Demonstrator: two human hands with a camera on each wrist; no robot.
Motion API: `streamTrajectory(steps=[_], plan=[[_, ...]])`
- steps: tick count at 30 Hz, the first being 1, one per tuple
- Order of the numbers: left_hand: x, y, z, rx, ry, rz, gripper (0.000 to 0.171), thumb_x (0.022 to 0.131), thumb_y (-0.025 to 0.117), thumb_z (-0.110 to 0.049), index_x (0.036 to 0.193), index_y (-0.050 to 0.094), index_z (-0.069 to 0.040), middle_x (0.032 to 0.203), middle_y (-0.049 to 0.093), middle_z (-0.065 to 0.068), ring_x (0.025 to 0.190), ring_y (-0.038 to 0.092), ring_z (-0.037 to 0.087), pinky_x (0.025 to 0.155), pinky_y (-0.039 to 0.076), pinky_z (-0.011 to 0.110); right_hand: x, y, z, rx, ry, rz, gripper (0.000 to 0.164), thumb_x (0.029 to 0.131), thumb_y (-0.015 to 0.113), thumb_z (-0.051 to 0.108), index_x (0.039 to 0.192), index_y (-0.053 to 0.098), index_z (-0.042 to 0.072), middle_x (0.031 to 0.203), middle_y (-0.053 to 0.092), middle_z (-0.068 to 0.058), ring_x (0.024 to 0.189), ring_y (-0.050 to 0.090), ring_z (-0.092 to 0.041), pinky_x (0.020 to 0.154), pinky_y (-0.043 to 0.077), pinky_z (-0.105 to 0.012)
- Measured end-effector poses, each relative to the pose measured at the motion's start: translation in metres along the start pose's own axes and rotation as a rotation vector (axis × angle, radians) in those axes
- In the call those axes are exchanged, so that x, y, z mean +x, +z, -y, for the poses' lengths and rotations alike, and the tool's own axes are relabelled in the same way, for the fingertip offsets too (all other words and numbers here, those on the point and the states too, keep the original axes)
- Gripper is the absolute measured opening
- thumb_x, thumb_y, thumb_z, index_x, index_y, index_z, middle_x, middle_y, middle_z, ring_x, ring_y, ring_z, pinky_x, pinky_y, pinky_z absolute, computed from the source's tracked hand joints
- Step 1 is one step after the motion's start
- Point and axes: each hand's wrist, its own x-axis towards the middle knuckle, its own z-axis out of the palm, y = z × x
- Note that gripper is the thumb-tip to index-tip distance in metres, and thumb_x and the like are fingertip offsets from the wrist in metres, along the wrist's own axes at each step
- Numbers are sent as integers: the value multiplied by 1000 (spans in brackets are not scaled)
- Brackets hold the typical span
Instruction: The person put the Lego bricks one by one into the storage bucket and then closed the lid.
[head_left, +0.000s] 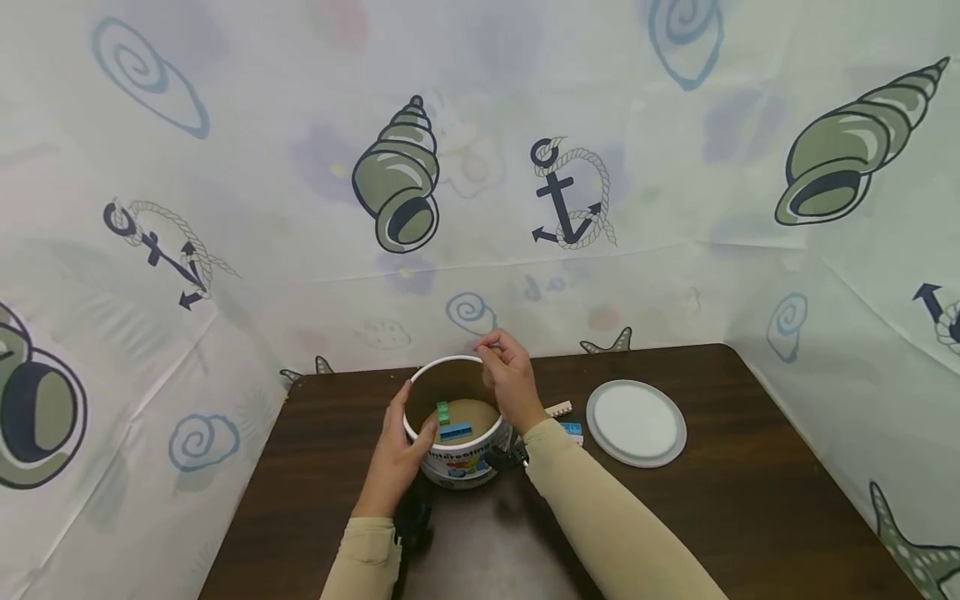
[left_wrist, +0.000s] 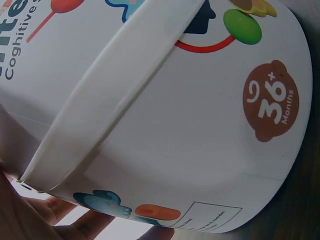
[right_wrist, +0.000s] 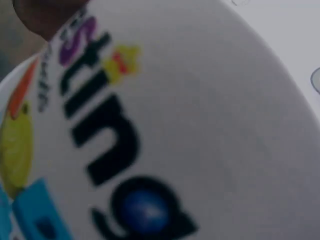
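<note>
A white round bucket with printed lettering and pictures stands on the table. My left hand grips its left side, the thumb at the front rim and the fingers along the outer wall. Inside lie a blue toy brick and a green toy brick. My right hand is over the right rim, fingers bent and thumb near the index fingertip; I cannot tell whether something small is between them. In the left wrist view, a white strap-like handle crosses the bucket wall. Printed wall fills the right wrist view.
A round white lid lies on the dark wooden table, right of the bucket. Beside my right wrist are a cream brick and a blue brick, partly hidden. A patterned cloth hangs behind and at the sides.
</note>
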Motion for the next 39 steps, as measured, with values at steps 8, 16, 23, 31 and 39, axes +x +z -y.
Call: streamTrajectory(steps=[8, 16, 23, 31, 39], plan=[[-6, 6, 2, -7, 3, -1, 88, 104, 69, -51, 174, 18, -40, 178, 26, 8, 154, 44, 48, 119, 40, 74, -30, -19, 4, -48, -37, -74, 32, 113, 57, 21, 112, 58, -11, 68, 39, -3, 56, 30, -26, 56, 29, -35], [-4, 6, 1, -19, 16, -13, 86, 105, 70, -45, 174, 18, -40, 178, 25, 8, 155, 42, 48, 119, 40, 73, -47, -48, 27, -86, 43, -91, 30, 114, 56, 23, 117, 60, -6, 69, 39, -12, 59, 35, -32, 58, 39, -32], [-2, 2, -1, -22, 16, -4, 87, 104, 68, -53, 174, 17, -41, 178, 25, 10, 155, 42, 48, 118, 41, 73, -65, -88, 42, -119, 228, -159, 19, 114, 57, 26, 116, 65, 9, 68, 39, -1, 55, 33, -17, 53, 35, -26], [-2, -2, -4, -20, -8, 11, 85, 104, 71, -46, 173, 21, -43, 172, 32, 15, 149, 47, 51, 114, 45, 74, -106, -125, 30, -166, 483, -304, 19, 114, 54, 21, 120, 62, 5, 67, 38, 3, 53, 32, -11, 49, 32, -24], [0, 0, -4, -22, -23, 10, 84, 103, 71, -54, 171, 24, -45, 174, 30, 11, 152, 46, 49, 116, 42, 75, -150, -151, 6, -162, 630, -312, 32, 112, 58, 20, 140, 56, 4, 62, 38, 4, 47, 30, -10, 45, 30, -23]])
